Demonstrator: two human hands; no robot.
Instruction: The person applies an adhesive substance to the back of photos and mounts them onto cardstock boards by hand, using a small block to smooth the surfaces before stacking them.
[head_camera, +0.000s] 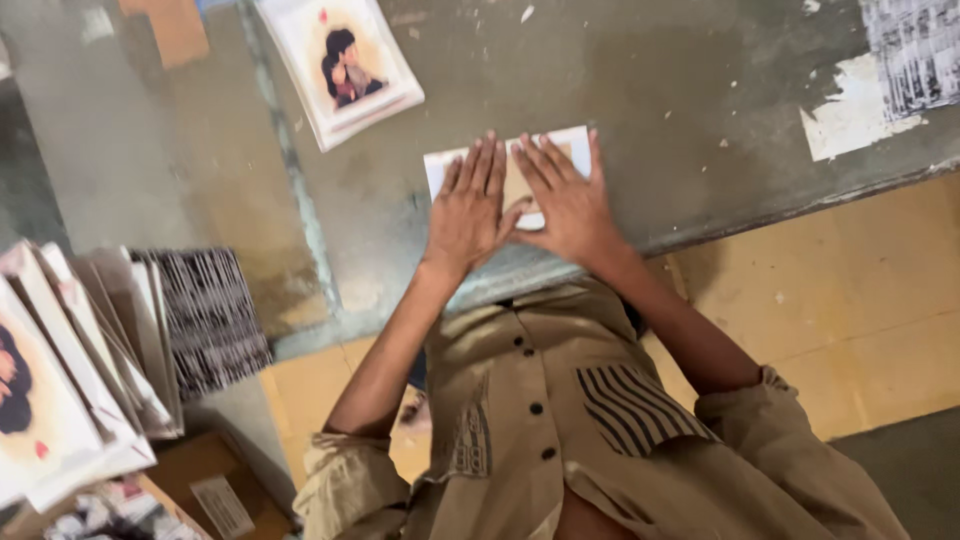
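Note:
A white card (560, 143) with a tan printed middle lies flat on the grey-green table (700, 110), close to its near edge. My left hand (468, 210) and my right hand (565, 200) lie palm-down on the card, side by side, fingers spread and thumbs nearly touching. They cover most of the card, so only its white border and a strip of the middle show. Neither hand grips anything. My forearms reach up from my tan buttoned shirt (560, 420).
A second white picture card (340, 65) lies on the table farther away. At the left stand a leaning stack of printed cards (60, 390) and a pile of black-and-white sheets (205, 315). A cardboard box (215, 480) sits below. Torn paper (880, 90) is stuck at far right.

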